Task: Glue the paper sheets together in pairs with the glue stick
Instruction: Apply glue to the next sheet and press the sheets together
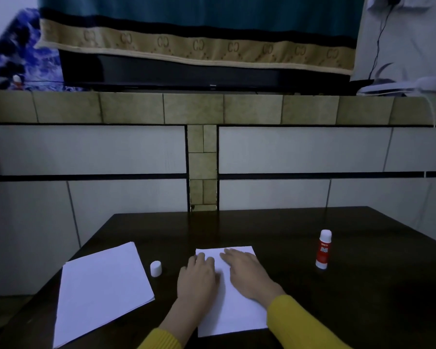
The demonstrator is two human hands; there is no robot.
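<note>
A dark wooden table (287,227) stands against a white tiled wall (86,149). Above, a tan tiled ledge (191,108) carries a cloth-draped television (202,74). Light is dim.

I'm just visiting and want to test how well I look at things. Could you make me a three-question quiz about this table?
1. True or false: the glue stick lies on its side.
2. Where is the white cap? A) on the glue stick B) on the table between the paper stack and the sheet under the hands C) in a hand
3. What are the left hand and right hand doing?

Key
1. False: it stands upright, uncapped, to the right of the hands.
2. B
3. Both rest on the sheet, the right hand's fingers straight and pressing it; neither holds anything.
</note>
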